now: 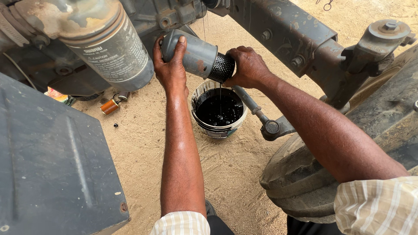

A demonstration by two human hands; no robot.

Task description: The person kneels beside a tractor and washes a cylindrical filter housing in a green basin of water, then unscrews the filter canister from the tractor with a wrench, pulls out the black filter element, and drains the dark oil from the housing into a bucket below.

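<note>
My left hand (170,65) wraps the grey canister (189,54), fingers closed around it; my right hand (248,67) grips its black perforated core (222,67). Both hang tilted above the oil bucket (219,130) on sand, frame rail (278,26) close overhead. Black oil drips.

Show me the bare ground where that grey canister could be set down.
Free sand lies between the bucket and the dark panel, left of the left hand's forearm, and below the bucket toward the tyre. It is crowded by the small orange filter and at the steering rod right of the bucket.
</note>
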